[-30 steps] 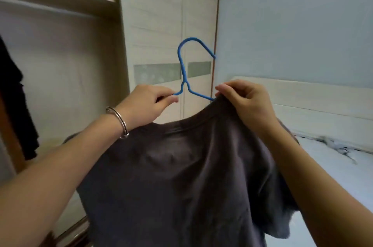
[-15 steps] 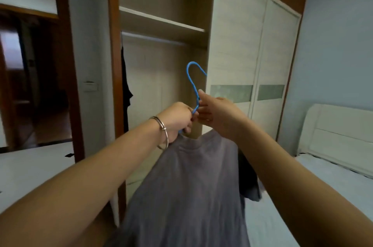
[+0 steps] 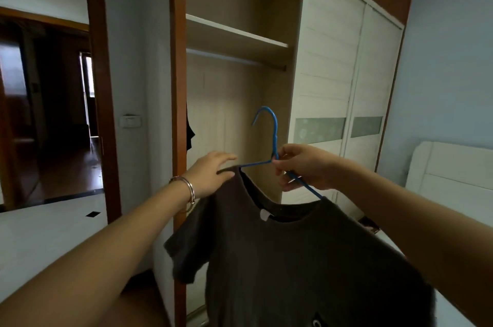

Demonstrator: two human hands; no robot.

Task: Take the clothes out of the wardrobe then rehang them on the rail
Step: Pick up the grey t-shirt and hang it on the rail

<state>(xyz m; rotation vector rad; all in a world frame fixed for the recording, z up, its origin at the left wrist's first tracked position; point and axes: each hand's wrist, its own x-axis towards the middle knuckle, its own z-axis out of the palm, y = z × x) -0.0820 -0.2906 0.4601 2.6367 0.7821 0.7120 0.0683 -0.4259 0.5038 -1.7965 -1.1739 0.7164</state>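
We have the grey shirt (image 3: 293, 260) on its blue hanger (image 3: 275, 134), below the rail (image 3: 226, 58) — right hand (image 3: 301, 166) pinching the hanger, left hand (image 3: 210, 177) flat on its shoulder — only hooking seems left.

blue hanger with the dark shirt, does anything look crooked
Yes: the blue wire hanger is tilted, not level, in the right hand, so the dark grey t-shirt hangs lopsided.
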